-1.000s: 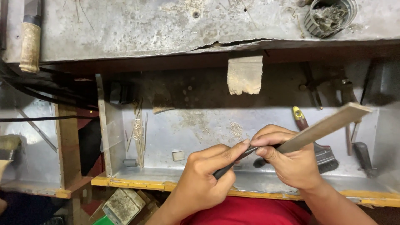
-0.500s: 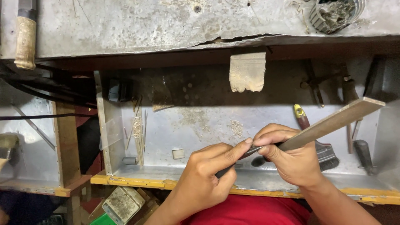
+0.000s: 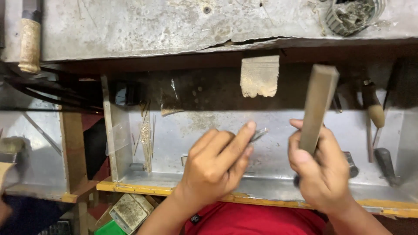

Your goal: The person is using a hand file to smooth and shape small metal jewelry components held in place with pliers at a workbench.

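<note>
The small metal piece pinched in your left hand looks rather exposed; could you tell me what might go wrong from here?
1. The small metal piece sticks out only slightly from the left hand, so the flat file in the right hand could scrape the fingertips.
2. If dropped, the piece might get lost in the dusty metal tray.

A worn, cracked grey surface [image 3: 130, 30] carries a wooden tool handle [image 3: 29, 43] and a round tin of scraps [image 3: 353, 15]; the metal tray [image 3: 209, 126] below holds thin wires [image 3: 146, 139] and wooden-handled tools [image 3: 373, 109].
</note>
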